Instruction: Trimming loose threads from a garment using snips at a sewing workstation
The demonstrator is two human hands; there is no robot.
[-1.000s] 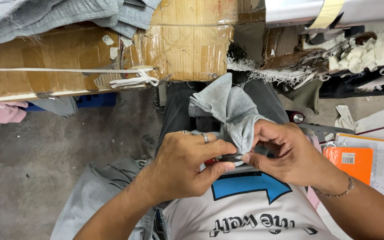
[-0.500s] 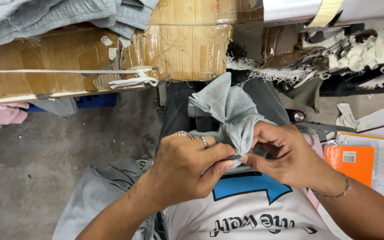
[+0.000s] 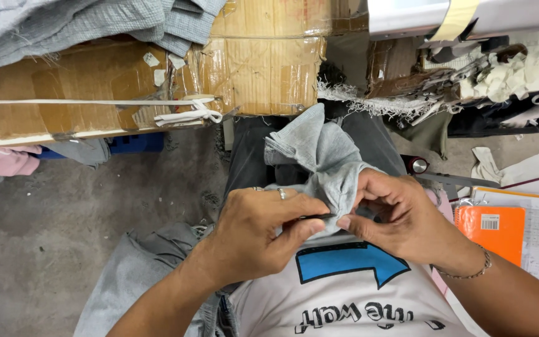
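Head view looks straight down at a seated person's lap, where both hands meet over a piece of grey cloth [image 3: 322, 159]. The cloth is bunched and folded, it rises from between the hands and lies on the dark trousers [image 3: 247, 156] of the person. The left hand [image 3: 260, 234] is closed in a pinch, with thumb and fingers pressing a small dark thin object [image 3: 317, 216] against the lower edge of the cloth; what this object is I cannot tell, because the fingers hide most of it. A ring sits on one finger of this hand. The right hand [image 3: 400, 218] grasps the same lower edge of the cloth from the other side, its fingertips touching the cloth just beside the left thumb, and a thin bracelet [image 3: 466, 271] is on its wrist. Below the hands is a white shirt with a blue arrow print [image 3: 344, 262]. Beyond the knees stand taped cardboard boxes [image 3: 157, 81], one tied with a white strap, and folded grey fabric [image 3: 82, 25] lies on top of them. To the right are an orange notebook [image 3: 491, 228] on some papers and a heap of fabric scraps [image 3: 506, 72]. More grey fabric [image 3: 138, 274] hangs at the left side above the concrete floor [image 3: 45, 218].
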